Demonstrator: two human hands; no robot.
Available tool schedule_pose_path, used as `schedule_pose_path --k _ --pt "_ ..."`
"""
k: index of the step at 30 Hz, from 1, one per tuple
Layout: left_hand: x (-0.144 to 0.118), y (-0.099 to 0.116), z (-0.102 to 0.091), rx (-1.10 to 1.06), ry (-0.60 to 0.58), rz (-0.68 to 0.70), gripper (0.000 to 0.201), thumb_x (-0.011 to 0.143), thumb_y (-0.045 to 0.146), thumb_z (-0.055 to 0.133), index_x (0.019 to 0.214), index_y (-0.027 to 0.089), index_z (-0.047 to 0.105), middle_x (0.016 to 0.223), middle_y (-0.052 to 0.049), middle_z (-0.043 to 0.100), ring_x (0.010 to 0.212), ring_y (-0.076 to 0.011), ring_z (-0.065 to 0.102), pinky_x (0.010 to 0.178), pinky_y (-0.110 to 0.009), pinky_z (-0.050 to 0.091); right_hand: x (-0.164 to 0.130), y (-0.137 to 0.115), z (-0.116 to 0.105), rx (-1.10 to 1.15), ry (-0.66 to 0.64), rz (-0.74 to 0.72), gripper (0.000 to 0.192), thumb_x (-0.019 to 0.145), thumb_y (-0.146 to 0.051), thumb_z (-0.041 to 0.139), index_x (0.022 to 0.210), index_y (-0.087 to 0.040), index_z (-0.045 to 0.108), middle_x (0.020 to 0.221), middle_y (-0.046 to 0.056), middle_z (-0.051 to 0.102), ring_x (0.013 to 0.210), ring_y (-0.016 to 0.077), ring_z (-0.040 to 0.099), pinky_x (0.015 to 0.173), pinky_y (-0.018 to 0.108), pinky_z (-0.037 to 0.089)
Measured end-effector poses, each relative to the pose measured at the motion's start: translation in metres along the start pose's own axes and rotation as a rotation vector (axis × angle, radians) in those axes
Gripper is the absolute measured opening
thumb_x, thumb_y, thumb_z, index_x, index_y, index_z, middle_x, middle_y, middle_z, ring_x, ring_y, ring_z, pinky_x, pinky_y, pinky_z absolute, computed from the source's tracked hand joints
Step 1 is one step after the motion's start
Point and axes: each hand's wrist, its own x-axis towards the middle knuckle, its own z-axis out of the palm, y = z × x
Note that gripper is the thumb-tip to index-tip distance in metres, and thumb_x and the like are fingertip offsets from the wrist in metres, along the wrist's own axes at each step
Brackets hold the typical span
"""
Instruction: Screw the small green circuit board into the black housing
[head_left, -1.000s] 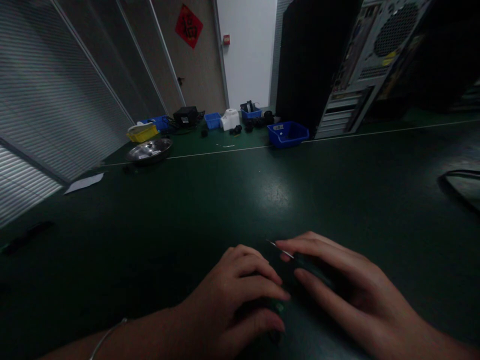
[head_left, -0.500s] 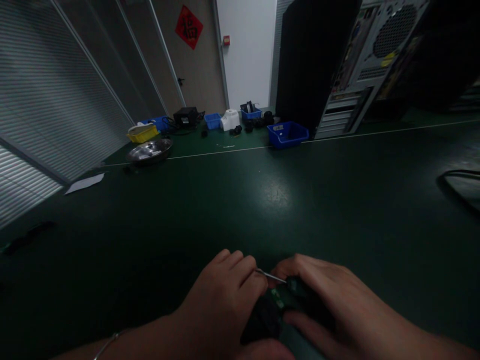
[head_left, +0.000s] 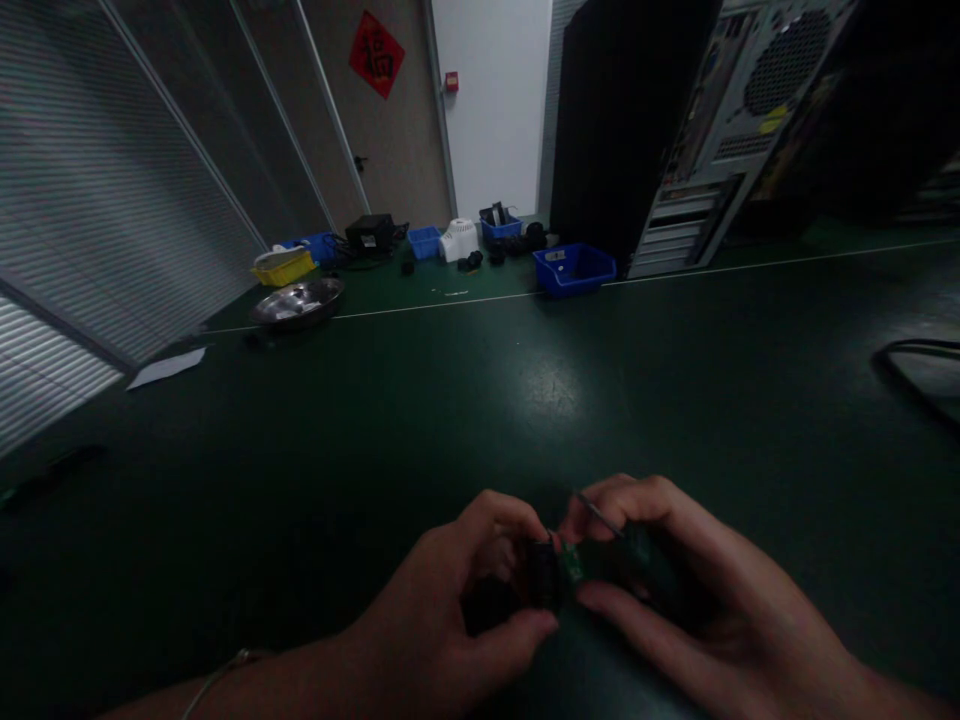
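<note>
My left hand (head_left: 442,600) is closed, with its thumb and fingers around a small black ribbed round part (head_left: 543,575). Facing that part, a small green circuit board (head_left: 574,562) sits between the thumb and fingertips of my right hand (head_left: 720,600). A tool with a thin metal shaft (head_left: 600,514), which looks like a screwdriver, also lies in the right hand; its shaft points up and left past the fingers. Its dark handle is mostly hidden in the palm. Whether the board and the black part touch is too dark to tell.
Farther back on the green table (head_left: 420,400) are a metal dish (head_left: 298,300), a blue bin (head_left: 574,270), a yellow tray (head_left: 285,268) and a white plastic housing (head_left: 459,240). A computer case (head_left: 637,130) stands behind. At the right lies a black cable (head_left: 911,350).
My left hand has shifted slightly right and turned, showing the black part between thumb and fingers. The tool's shaft has come away from the left fingers and now tilts above the board.
</note>
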Motion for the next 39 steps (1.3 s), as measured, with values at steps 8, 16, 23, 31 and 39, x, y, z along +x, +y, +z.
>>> schedule_pose_path --k 8,16,23,31,39 --pt "-0.0004 0.0023 0.0078 -0.179 0.015 -0.091 0.044 0.071 0.021 0.074 0.107 0.02 0.049 0.083 -0.002 0.065 0.072 -0.0126 0.062 0.063 -0.021 0.048 0.0011 -0.0077 0.0049 0.095 -0.031 -0.062 0.036 0.073 0.0 0.062 0.095 -0.026 0.053 0.085 -0.001 0.068 0.078 0.0135 0.069 0.068 0.017 0.057" --pt "0.0023 0.0029 0.0052 -0.209 -0.039 -0.132 0.041 0.069 0.023 0.076 0.104 0.018 0.056 0.076 -0.001 0.064 0.067 -0.0118 0.061 0.06 -0.021 0.046 0.0022 -0.0067 -0.0002 0.105 -0.073 -0.094 0.044 0.073 0.003 0.061 0.101 -0.029 0.052 0.088 -0.003 0.067 0.08 0.0119 0.068 0.071 0.016 0.055" --pt "0.0018 0.0001 0.0042 -0.32 -0.04 -0.164 0.044 0.069 0.018 0.076 0.107 0.019 0.053 0.085 -0.002 0.064 0.07 -0.0104 0.06 0.063 -0.021 0.046 -0.0015 -0.0045 0.0039 0.114 -0.054 -0.085 0.039 0.074 0.003 0.06 0.097 -0.027 0.053 0.088 -0.002 0.066 0.08 0.0123 0.067 0.07 0.017 0.056" --pt "0.0 0.0004 0.0067 -0.353 -0.037 -0.168 0.041 0.067 0.016 0.077 0.102 0.017 0.054 0.082 -0.001 0.061 0.071 -0.0106 0.058 0.064 -0.021 0.045 -0.0005 -0.0064 0.0009 0.109 -0.096 -0.146 0.045 0.074 0.004 0.058 0.103 -0.029 0.05 0.088 -0.002 0.065 0.08 0.0117 0.066 0.07 0.018 0.054" --pt "-0.0014 0.0067 0.0056 -0.27 -0.038 -0.149 0.042 0.069 0.015 0.075 0.104 0.016 0.054 0.078 0.001 0.059 0.068 -0.0089 0.054 0.061 -0.019 0.041 0.0006 -0.0048 -0.0005 -0.038 -0.117 -0.186 0.039 0.073 0.004 0.059 0.097 -0.026 0.053 0.089 0.0 0.065 0.079 0.0108 0.066 0.067 0.016 0.052"
